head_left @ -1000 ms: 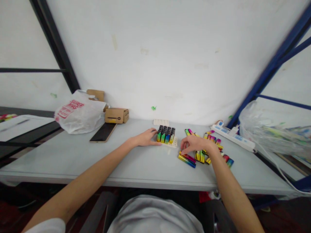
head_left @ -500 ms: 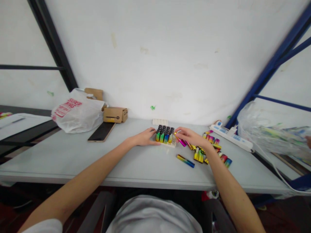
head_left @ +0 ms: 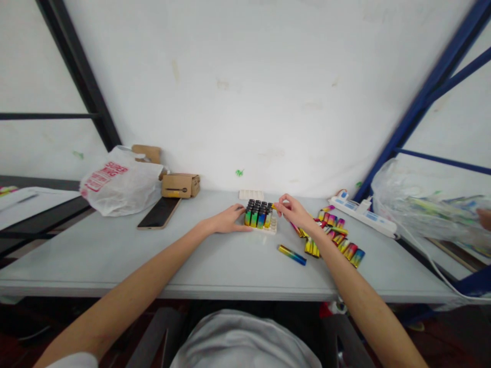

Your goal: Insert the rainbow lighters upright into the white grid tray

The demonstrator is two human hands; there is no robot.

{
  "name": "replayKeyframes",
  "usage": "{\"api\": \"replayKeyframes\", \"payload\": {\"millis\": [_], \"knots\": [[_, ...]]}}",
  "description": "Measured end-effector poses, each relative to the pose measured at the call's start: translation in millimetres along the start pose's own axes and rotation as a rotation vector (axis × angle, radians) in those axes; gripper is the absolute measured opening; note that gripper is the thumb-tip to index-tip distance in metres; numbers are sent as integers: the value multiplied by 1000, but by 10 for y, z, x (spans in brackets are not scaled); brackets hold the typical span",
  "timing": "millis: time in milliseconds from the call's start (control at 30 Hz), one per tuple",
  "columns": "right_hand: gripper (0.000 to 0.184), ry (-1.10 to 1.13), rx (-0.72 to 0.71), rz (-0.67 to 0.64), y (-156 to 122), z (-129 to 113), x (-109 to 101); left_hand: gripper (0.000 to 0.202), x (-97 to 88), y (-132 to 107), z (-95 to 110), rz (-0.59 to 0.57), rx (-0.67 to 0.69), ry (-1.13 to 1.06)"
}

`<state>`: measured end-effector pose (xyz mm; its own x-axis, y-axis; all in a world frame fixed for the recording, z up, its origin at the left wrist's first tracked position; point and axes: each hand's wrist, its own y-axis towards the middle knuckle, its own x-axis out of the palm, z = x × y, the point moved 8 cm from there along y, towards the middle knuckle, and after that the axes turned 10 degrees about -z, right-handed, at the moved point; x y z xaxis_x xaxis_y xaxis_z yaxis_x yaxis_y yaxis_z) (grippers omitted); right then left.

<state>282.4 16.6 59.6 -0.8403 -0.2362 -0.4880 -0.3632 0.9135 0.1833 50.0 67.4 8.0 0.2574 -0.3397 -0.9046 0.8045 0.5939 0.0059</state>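
A white rack stands on the table, holding rows of upright tubes with black tops and shiny green, blue and yellow sides. Around its left end my left hand is closed, thumb along the front and fingers at the back. At the rack's right back corner, my right hand pinches a shiny yellow tube, mostly hidden by the fingers. Empty places show at the rack's right end. Loose metallic tubes lie heaped beneath and beside my right forearm. One yellow-to-blue tube lies apart in front.
Behind the rack sits a white ridged tray. To the left are a phone, a cardboard box and a white plastic bag. A power strip and clear plastic bag lie right; another person's hand shows at the edge.
My right hand has moved slightly left and up, bringing its tube to the rack's back right corner. My left hand stays on the rack. The view has shifted a little.
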Motion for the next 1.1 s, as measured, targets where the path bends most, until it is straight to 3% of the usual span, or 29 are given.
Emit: {"api": "replayKeyframes", "payload": {"millis": [133,233,400,667,767,900,1100], "knots": [[51,200,-46,-57,-19,-64,58,95,-5,-4,11,5,6,6],[55,231,-90,-87,-51,-178,93,94,-4,1,3,10,18,14],[60,206,-131,-73,-59,-284,106,96,0,3,-15,10,18,32],[72,0,-131,19,-27,-259,28,95,2,5,-12,19,18,40],[69,8,-148,-22,-34,-299,81,94,-1,9,-15,27,20,40],[65,183,-95,-86,-39,-274,178,96,10,14,-20,8,2,19],[72,282,81,-24,-24,-70,189,94,-2,8,5,13,14,13]]}}
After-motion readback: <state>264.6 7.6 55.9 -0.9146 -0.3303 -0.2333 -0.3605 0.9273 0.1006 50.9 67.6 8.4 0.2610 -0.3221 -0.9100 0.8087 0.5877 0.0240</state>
